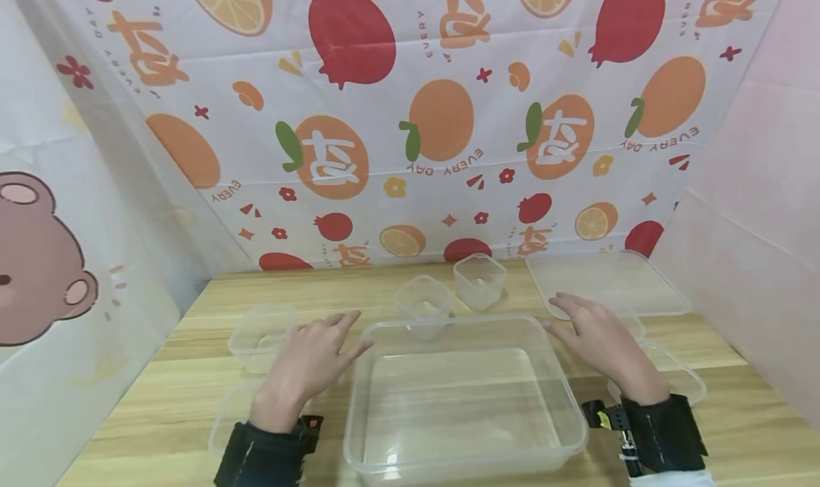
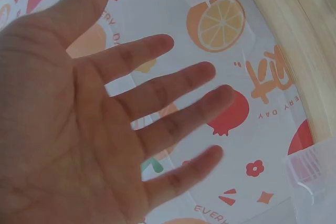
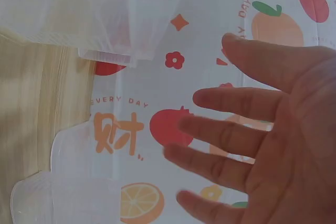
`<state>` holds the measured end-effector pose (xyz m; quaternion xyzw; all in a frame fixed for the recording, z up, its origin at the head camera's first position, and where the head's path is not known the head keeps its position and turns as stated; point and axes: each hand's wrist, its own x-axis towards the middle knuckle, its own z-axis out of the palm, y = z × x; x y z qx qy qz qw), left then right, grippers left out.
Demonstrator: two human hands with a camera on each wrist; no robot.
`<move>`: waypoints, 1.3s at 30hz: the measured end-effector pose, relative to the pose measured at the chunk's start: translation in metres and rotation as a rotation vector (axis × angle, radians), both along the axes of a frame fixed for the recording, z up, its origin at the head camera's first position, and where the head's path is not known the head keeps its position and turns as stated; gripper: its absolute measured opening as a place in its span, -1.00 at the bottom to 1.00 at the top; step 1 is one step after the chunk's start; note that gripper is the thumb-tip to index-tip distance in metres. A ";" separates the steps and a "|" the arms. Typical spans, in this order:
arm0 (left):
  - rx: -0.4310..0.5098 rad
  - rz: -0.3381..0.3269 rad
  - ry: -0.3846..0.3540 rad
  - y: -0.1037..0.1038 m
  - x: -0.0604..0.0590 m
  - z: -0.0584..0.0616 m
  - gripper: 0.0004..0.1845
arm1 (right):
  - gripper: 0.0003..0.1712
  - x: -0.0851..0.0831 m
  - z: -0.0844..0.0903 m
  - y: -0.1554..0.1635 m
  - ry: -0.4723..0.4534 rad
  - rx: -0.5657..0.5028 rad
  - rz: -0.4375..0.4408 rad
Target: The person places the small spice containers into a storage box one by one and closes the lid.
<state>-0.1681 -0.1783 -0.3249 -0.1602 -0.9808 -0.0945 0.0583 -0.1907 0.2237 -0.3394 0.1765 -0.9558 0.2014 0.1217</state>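
A large clear plastic tub sits on the wooden table in front of me. My left hand hovers at its left rim, fingers straight and spread, holding nothing. My right hand is at the tub's right far corner, also flat and empty. In the left wrist view the left hand's palm shows with its fingers apart against the fruit-print cloth. The right wrist view shows the right hand's palm the same way, with a clear container edge above it.
Two small clear cups stand behind the tub. A flat clear lid lies at the back right. Small clear containers sit at the left and right. Cloth walls close in three sides.
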 end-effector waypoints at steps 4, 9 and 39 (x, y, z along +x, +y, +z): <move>0.010 -0.013 0.110 -0.002 0.000 0.000 -0.55 | -0.53 -0.002 0.002 -0.002 0.021 -0.017 0.004; 0.064 -0.032 0.102 -0.001 -0.002 0.001 -0.70 | -0.77 -0.002 0.002 -0.001 0.078 -0.010 -0.009; 0.192 0.094 -0.114 -0.061 0.007 0.017 -0.56 | -0.67 -0.005 -0.005 0.007 -0.022 0.011 0.059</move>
